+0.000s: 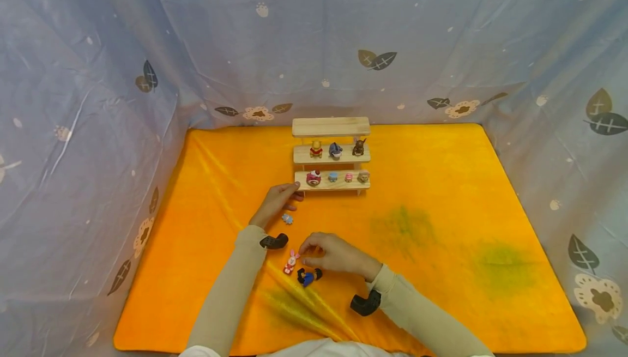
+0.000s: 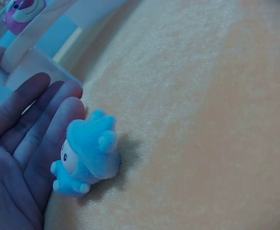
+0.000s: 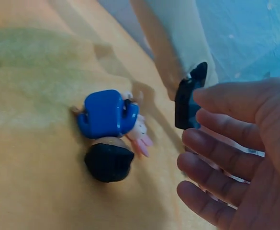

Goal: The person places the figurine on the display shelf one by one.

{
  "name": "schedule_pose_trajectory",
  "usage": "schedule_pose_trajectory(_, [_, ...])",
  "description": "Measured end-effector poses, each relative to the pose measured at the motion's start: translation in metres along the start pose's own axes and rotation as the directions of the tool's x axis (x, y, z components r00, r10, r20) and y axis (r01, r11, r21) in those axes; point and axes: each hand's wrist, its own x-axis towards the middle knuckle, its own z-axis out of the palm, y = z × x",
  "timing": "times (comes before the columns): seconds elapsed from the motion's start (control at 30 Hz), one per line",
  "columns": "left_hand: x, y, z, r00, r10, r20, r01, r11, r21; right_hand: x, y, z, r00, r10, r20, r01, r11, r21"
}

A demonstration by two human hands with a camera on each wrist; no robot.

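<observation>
My left hand [image 1: 276,203] touches the left end of the lowest board of a wooden tiered display stand [image 1: 331,126], its other fingers loosely extended below. Beside those fingers, in the left wrist view, a small light-blue hooded figurine [image 2: 89,155] lies on the cloth. My right hand [image 1: 336,254] hovers with spread, slightly bent fingers and holds nothing. Nearest to it are a pink-eared rabbit figurine [image 1: 290,263] and a black-haired figurine in blue [image 1: 308,277], both lying down. In the right wrist view the blue-clad figurine [image 3: 105,115] partly covers the rabbit [image 3: 140,132].
The middle board bears a yellow bear [image 1: 316,150], a grey-blue donkey [image 1: 335,150] and a brown figurine [image 1: 359,147]. On the lowest board stand a magenta bear [image 1: 313,177] and several smaller figurines [image 1: 349,177]. Orange cloth [image 1: 441,193] covers the table; patterned curtains [image 1: 304,35] enclose it.
</observation>
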Motion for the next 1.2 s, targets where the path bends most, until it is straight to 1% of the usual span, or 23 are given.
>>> schedule_pose_trajectory(0.13, [0.0, 0.001, 0.0, 1.0, -0.001, 0.004, 0.001, 1.0, -0.003, -0.002, 0.0, 0.003, 0.998, 0.006, 0.064, -0.006, 1.0, 0.012])
schedule_pose_trajectory(0.2, [-0.001, 0.001, 0.0, 1.0, 0.0, 0.004, 0.0, 1.0, -0.006, -0.003, 0.001, 0.005, 0.995, 0.005, 0.096, -0.005, 1.0, -0.001])
schedule_pose_trajectory(0.3, [-0.001, 0.001, 0.0, 1.0, 0.003, 0.005, -0.003, 1.0, -0.004, -0.003, 0.003, 0.008, 0.989, -0.004, 0.148, 0.012, 0.999, -0.053])
schedule_pose_trajectory(0.4, [-0.001, 0.001, 0.0, 1.0, 0.007, 0.002, -0.006, 1.0, -0.006, -0.003, 0.004, 0.01, 0.976, -0.014, 0.218, 0.044, 0.99, -0.133])
schedule_pose_trajectory(0.5, [-0.001, 0.0, -0.001, 1.0, 0.004, 0.002, -0.004, 1.0, -0.006, -0.005, 0.003, 0.011, 0.962, 0.0, 0.273, 0.056, 0.979, -0.195])
schedule_pose_trajectory(0.53, [-0.001, 0.0, -0.001, 1.0, 0.002, 0.003, -0.002, 1.0, -0.008, -0.005, 0.002, 0.012, 0.961, 0.007, 0.278, 0.055, 0.975, -0.215])
schedule_pose_trajectory(0.77, [-0.002, 0.001, -0.001, 1.0, 0.002, 0.008, -0.002, 1.0, 0.005, -0.005, 0.0, 0.015, 0.973, 0.044, 0.226, 0.02, 0.962, -0.272])
schedule_pose_trajectory(0.9, [-0.003, 0.001, -0.001, 1.0, 0.003, 0.006, -0.003, 1.0, 0.005, -0.004, -0.001, 0.016, 0.973, 0.08, 0.216, -0.01, 0.951, -0.308])
schedule_pose_trajectory(1.0, [-0.004, 0.001, 0.0, 1.0, -0.002, 0.006, 0.002, 1.0, 0.006, -0.003, 0.0, 0.017, 0.973, 0.093, 0.211, -0.024, 0.95, -0.31])
schedule_pose_trajectory(1.1, [-0.003, 0.0, 0.0, 1.0, -0.001, 0.004, 0.001, 1.0, 0.006, -0.003, 0.001, 0.018, 0.979, 0.083, 0.188, -0.033, 0.966, -0.257])
schedule_pose_trajectory(1.2, [-0.002, 0.0, 0.0, 1.0, 0.002, 0.002, -0.002, 1.0, 0.003, -0.003, 0.004, 0.019, 0.983, 0.077, 0.164, -0.048, 0.983, -0.175])
